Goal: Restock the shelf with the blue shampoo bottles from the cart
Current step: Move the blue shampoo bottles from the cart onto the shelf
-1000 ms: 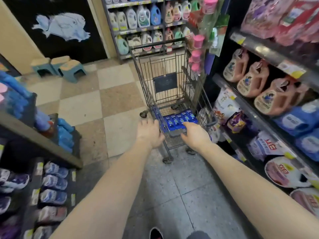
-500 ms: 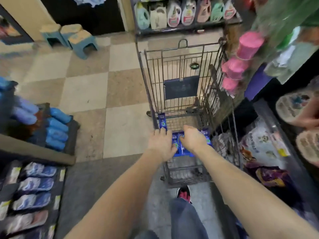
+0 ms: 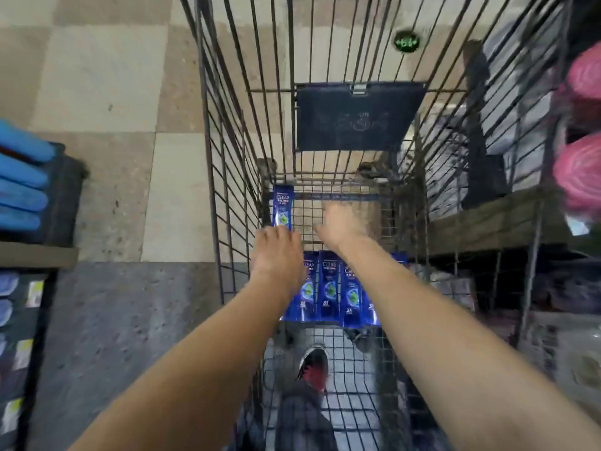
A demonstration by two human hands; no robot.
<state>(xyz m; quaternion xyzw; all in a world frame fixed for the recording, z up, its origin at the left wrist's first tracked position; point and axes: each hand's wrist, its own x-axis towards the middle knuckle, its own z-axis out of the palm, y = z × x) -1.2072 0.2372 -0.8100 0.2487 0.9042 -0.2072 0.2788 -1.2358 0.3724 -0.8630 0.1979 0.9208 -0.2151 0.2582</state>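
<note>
Head view looks straight down into a wire cart [image 3: 227, 177] standing on a checkered tile floor [image 3: 97, 76].

Task items: a row of blue shampoo bottles [image 3: 328, 284] lies flat, side by side, labels up, on the cart's mesh bottom at the end nearest the person. Both forearms cross above this row and partly cover it. A single blue bottle [image 3: 282, 206] lies apart from the row, in the far left corner of the mesh bottom, lengthwise along the left wall.

Left hand [image 3: 276, 255]: back of the hand up, fingers bent downward at the near end of the single bottle. Knuckles sit against that end; whether the fingers pinch it cannot be told.

Right hand [image 3: 341, 226]: reaches past the row over bare mesh, to the right of the single bottle and clear of it. Motion blur hides the fingers; spread or curled cannot be told.

Other observations: a dark panel [image 3: 357, 115] hangs on the cart's far wall. A shoe [image 3: 313, 369] shows through the mesh below. Rounded blue packs [image 3: 22, 177] sit on a shelf [image 3: 35, 255] to the left. Pink-topped goods [image 3: 582, 177] stand at the right edge, blurred.
</note>
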